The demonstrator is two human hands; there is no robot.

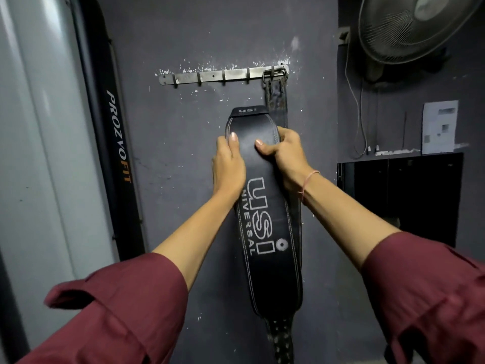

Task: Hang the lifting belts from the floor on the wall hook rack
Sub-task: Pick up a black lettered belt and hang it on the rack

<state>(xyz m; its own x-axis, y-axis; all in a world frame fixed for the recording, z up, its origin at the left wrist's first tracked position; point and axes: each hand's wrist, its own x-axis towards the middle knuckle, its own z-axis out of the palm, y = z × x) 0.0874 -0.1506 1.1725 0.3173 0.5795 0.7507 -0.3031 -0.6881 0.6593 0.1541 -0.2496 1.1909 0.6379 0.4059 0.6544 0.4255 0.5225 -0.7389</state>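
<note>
Maroon sleeves (123,306) nearest. L to R: black upright post (115,153) reads "PROZVOFIT"; left hand (227,164) & right hand (284,153) both clamped on black "USI UNIVERSAL" lifting belt (265,219), held against wall below hook rack (210,74). Worn belt (275,93) already hung on rightmost hook; USI one not yet, approx 4 hooks free.

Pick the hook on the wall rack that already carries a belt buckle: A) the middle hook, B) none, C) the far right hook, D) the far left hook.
C: the metal buckle of the hanging belt sits at the right end of the hook rack; the other hooks are bare.
</note>
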